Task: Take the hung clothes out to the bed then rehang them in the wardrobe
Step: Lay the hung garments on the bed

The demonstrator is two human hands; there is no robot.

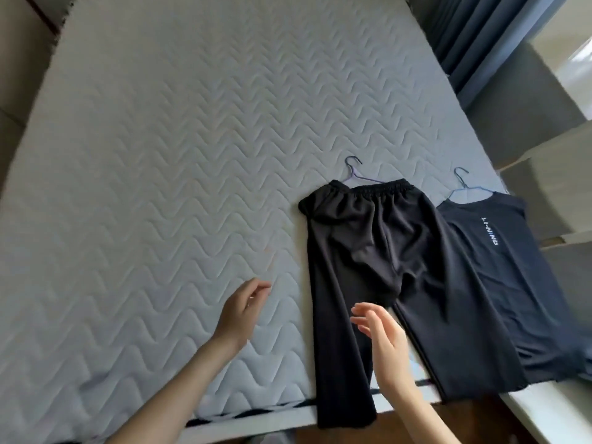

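Note:
Black trousers (378,251) lie flat on the grey quilted bed (160,155), waistband away from me, on a thin purple hanger (355,171). To their right lies a dark navy T-shirt (512,283) with white lettering, on a blue hanger (464,184). The trouser legs hang over the bed's near edge. My left hand (243,309) hovers over the bare mattress left of the trousers, fingers loosely curled and holding nothing. My right hand (381,344) is above the trousers' left leg, fingers spread and empty.
Blue curtains (480,33) hang at the upper right beyond the bed. A pale ledge or furniture (544,174) runs along the right side. Brown wooden floor (416,424) shows below the bed's near edge.

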